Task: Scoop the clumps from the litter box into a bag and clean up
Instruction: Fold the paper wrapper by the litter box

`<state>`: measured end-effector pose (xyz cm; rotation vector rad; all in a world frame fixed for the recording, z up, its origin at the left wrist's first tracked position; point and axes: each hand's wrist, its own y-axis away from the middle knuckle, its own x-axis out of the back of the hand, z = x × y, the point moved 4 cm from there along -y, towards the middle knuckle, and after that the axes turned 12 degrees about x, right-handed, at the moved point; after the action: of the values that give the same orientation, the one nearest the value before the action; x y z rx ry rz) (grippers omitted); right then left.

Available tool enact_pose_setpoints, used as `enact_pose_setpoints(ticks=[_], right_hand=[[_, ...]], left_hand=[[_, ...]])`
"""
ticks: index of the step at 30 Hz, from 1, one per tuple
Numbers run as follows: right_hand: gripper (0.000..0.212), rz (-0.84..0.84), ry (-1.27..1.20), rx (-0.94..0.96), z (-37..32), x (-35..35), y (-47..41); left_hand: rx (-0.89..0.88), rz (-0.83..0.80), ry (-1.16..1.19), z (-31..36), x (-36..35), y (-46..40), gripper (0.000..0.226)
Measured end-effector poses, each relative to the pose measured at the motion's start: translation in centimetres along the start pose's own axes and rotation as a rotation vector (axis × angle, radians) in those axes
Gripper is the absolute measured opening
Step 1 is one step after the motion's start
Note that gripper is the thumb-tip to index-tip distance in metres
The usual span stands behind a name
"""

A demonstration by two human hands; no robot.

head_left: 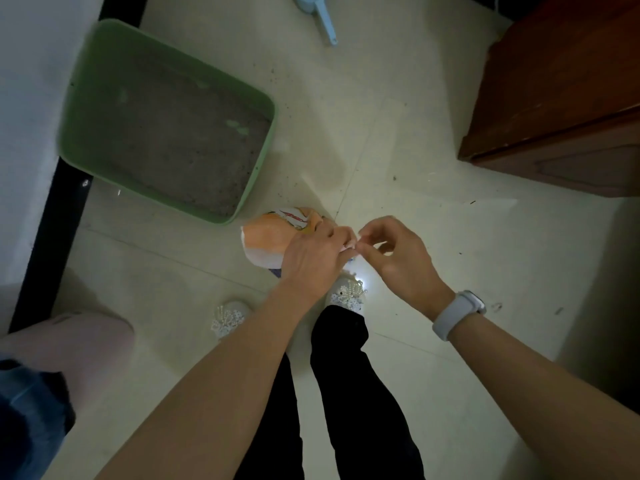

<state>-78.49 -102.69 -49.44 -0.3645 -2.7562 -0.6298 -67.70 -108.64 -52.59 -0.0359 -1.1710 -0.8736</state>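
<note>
Beneath the left hand (313, 261) hangs the bag (273, 237); both hands, right hand (394, 254) included, pinch its top.

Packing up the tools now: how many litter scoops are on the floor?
1: a blue scoop lies on the tile at the top edge, beyond the green litter box. Its head is cut off by the frame.

The pale tiled floor (433, 133) carries a green plastic litter box of grey litter (166, 123), a light-blue plastic scoop (323, 15) well apart, and scattered dark specks (394, 177).
</note>
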Motion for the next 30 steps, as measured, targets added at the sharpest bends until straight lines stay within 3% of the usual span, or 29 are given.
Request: enact_pose_setpoints(ticks=[4,11,16,20,24,30], right_hand=[[0.022,0.078,0.158,-0.004,3.1,2.2,-0.1],[0.048,-0.379,0.407,-0.112,9.0,-1.0,-0.7],[0.062,-0.513,0.398,-0.108,10.4,-5.9,-1.7],[0.068,-0.465,0.337,-0.078,10.8,-8.2,-2.7],[0.069,-0.466,0.309,-0.05,11.2,-9.1,-2.4],[0.075,-0.497,0.415,0.106,8.0,-7.4,-1.5]], left_hand=[[0.065,-0.067,-0.038,-1.8,-0.3,0.3,0.023],[0.137,0.035,0.039,-4.0,0.2,0.1,0.034],[0.106,-0.017,-0.028,-4.9,0.5,-1.1,0.017],[0.119,-0.111,-0.174,-5.8,0.4,-0.8,0.033],[0.025,0.056,-0.066,-4.3,1.8,1.5,0.029],[0.151,0.194,0.176,-4.9,7.8,5.0,0.025]])
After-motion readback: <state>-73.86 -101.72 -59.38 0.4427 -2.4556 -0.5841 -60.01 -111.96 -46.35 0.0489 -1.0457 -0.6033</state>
